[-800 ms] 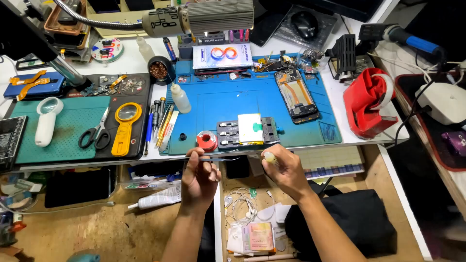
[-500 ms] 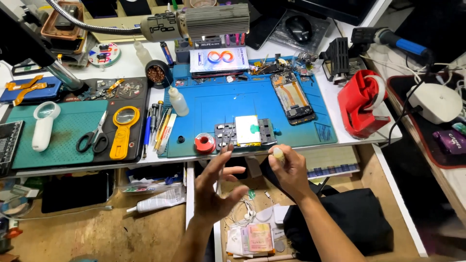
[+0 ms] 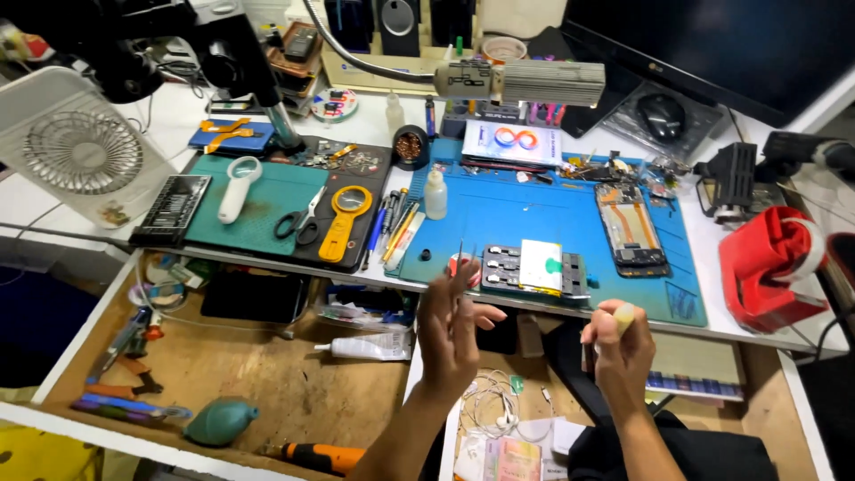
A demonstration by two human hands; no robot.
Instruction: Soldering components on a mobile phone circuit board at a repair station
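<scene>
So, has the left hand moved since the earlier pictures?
Yes. The left hand has let go of the tool both hands held and risen, so its tweezers overlap the blue mat edge.

Worn on the head, looking steeply down and forward over a cluttered workbench point(image 3: 534, 209) from close above. Blue mat point(image 3: 508, 223) at centre, open drawers point(image 3: 267, 392) below, monitor point(image 3: 712, 53) at top right. Single view only.

The white surface point(image 3: 223, 120) carries a blue mat point(image 3: 534, 223) at centre, a green mat point(image 3: 267, 205) left and a fan point(image 3: 80, 151) upper left.
</scene>
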